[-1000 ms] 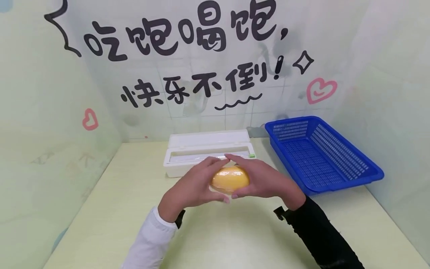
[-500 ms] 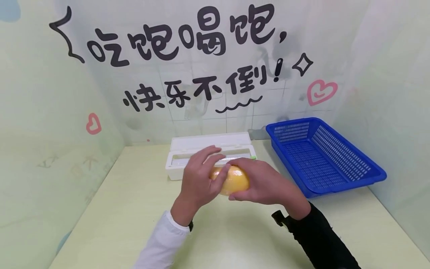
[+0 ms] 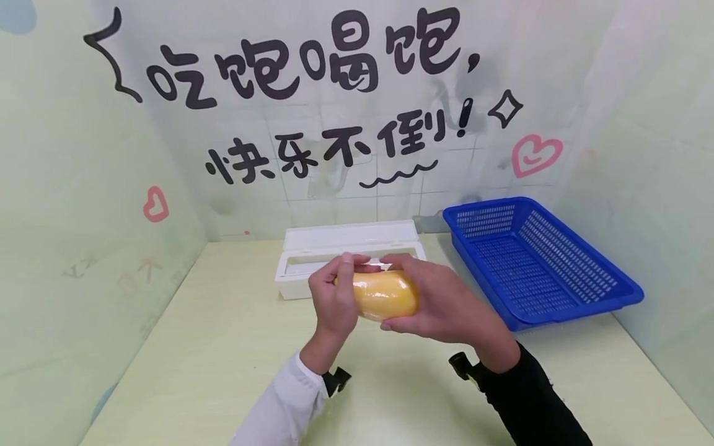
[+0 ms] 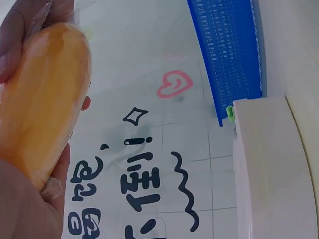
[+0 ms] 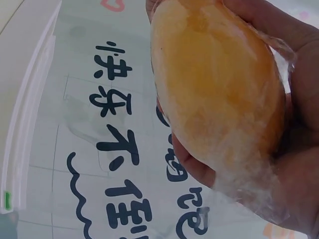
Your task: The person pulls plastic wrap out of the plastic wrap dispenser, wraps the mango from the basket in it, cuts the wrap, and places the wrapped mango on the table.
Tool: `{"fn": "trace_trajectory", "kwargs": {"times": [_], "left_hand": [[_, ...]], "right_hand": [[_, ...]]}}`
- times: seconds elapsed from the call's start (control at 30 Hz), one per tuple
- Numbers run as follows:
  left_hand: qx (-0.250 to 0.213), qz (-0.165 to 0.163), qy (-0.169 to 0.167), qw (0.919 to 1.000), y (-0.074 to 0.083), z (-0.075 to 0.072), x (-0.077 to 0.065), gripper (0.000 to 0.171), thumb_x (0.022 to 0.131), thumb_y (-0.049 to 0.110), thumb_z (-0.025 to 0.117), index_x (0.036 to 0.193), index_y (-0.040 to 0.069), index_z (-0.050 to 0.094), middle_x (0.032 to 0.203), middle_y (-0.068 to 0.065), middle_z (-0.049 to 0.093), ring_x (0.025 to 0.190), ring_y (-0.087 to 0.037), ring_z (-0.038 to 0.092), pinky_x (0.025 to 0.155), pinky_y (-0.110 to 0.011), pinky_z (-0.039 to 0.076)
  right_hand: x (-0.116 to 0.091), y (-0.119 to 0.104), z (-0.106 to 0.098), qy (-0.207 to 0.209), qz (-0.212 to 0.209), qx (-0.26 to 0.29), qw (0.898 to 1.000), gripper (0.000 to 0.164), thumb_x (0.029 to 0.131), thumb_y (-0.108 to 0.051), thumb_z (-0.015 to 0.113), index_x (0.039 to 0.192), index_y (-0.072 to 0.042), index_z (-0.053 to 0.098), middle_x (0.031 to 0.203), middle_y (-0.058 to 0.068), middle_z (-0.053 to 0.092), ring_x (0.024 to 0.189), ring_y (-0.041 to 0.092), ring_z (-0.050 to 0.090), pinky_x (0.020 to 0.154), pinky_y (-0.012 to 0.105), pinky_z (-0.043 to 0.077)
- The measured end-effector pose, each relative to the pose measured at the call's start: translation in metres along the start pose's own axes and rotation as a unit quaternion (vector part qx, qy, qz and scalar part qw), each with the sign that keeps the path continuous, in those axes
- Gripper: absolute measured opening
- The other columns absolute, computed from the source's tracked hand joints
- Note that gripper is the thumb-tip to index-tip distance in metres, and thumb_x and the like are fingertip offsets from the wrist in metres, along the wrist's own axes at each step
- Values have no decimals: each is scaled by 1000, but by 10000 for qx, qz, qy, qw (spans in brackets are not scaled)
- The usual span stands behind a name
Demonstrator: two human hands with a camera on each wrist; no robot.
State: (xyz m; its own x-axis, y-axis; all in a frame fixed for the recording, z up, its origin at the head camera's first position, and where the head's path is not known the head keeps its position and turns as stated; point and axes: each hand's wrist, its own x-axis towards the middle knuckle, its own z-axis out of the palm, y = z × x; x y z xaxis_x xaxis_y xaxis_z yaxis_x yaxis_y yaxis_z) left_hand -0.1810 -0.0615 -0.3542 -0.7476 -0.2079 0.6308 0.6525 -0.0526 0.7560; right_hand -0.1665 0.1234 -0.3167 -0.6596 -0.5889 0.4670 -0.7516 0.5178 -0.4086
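A yellow-orange mango (image 3: 387,294), tightly covered in shiny clear cling film, is held in both hands above the middle of the table. My left hand (image 3: 333,300) grips its left end, thumb pointing up across the near side. Around the other end curls my right hand (image 3: 446,303), thumb beneath and fingers over the top. Loose crumpled film (image 5: 249,184) bunches at one end of the fruit in the right wrist view. Part of the left hand's fingers is hidden behind the mango.
Behind the hands stands a white cling film dispenser (image 3: 292,288) with its lid (image 3: 351,234) raised. A blue perforated basket (image 3: 558,313) sits at the back right of the pale table (image 3: 223,347). A lettered sheet (image 3: 312,204) covers the back wall.
My left hand shifts from cupping the mango, through a moment with fingers lifted and thumb across it, to gripping its left end. My right hand keeps its hold with little movement.
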Motion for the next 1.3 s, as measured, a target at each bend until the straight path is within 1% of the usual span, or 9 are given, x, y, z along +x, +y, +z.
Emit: {"fn": "trace_trajectory", "kwargs": {"times": [0.17, 0.33, 0.53, 0.73, 0.8, 0.87, 0.97, 1.13, 1.3], "left_hand": [[402, 856, 234, 9952, 1, -2, 6, 38, 100, 8, 48, 71, -6, 68, 70, -21, 72, 66, -19, 75, 62, -25, 58], [372, 1473, 521, 9870, 12, -2, 9, 36, 98, 2, 46, 69, -5, 66, 69, -21, 73, 65, -26, 75, 60, -25, 57], [-325, 731, 816, 9934, 21, -5, 11, 41, 101, 9, 45, 71, -11, 64, 69, -14, 74, 66, -21, 76, 60, -29, 58], [-902, -112, 797, 9927, 19, -7, 12, 46, 102, 16, 45, 77, -20, 60, 70, -1, 75, 68, -20, 76, 64, -31, 60], [-915, -220, 702, 9931, 17, -7, 12, 45, 102, 16, 45, 82, -21, 63, 75, -2, 77, 72, -18, 77, 68, -30, 61], [-865, -279, 625, 9939, 14, -7, 12, 46, 102, 17, 46, 84, -20, 66, 78, -3, 77, 75, -20, 77, 71, -31, 61], [-597, -350, 590, 9959, 13, -7, 12, 50, 104, 22, 47, 83, -17, 70, 79, -1, 78, 75, -20, 77, 69, -29, 60], [-424, -523, 570, 9961, 12, -7, 14, 54, 105, 25, 46, 78, -16, 70, 75, 1, 77, 72, -19, 77, 66, -28, 60], [-344, 21, -17, 9994, 11, -14, 20, 41, 104, 15, 45, 93, -17, 68, 102, -17, 77, 102, -19, 75, 94, -31, 57]], "right_hand": [[0, 1, -6, 315, -31, 617, 9976, 108, 75, -42, 88, 158, -14, 25, 151, 7, 48, 131, 21, 53, 103, 44, 48], [4, 1, 10, 1946, -636, 1170, 9718, 68, 96, -48, 61, 146, -5, 44, 146, 12, 53, 135, 25, 49, 110, 46, 40], [15, 3, 35, 3709, -788, 1721, 9092, 32, 93, -14, 51, 116, 7, 60, 115, 18, 69, 107, 20, 65, 88, 27, 52], [24, -4, 48, 3814, -198, 3682, 8477, 33, 95, -6, 48, 114, 18, 61, 118, 12, 72, 116, 22, 66, 87, 28, 58], [24, -6, 48, 3689, 51, 4035, 8373, 33, 97, -8, 53, 116, 18, 63, 120, 7, 73, 122, 22, 64, 92, 28, 56], [24, -5, 47, 3533, 288, 4101, 8403, 31, 98, -9, 59, 115, 17, 65, 116, 1, 75, 117, 20, 67, 89, 27, 57], [23, -1, 46, 3398, 405, 3802, 8593, 23, 97, -6, 62, 107, 13, 71, 103, -1, 78, 101, 16, 73, 79, 24, 58], [22, 4, 43, 3306, 392, 3460, 8772, 20, 98, -3, 59, 102, 10, 73, 101, 17, 77, 94, 19, 73, 72, 25, 58], [15, 9, 23, 1832, 830, 3243, 9243, 37, 100, -11, 51, 136, -1, 56, 136, 19, 60, 116, 31, 61, 84, 25, 55]]}}
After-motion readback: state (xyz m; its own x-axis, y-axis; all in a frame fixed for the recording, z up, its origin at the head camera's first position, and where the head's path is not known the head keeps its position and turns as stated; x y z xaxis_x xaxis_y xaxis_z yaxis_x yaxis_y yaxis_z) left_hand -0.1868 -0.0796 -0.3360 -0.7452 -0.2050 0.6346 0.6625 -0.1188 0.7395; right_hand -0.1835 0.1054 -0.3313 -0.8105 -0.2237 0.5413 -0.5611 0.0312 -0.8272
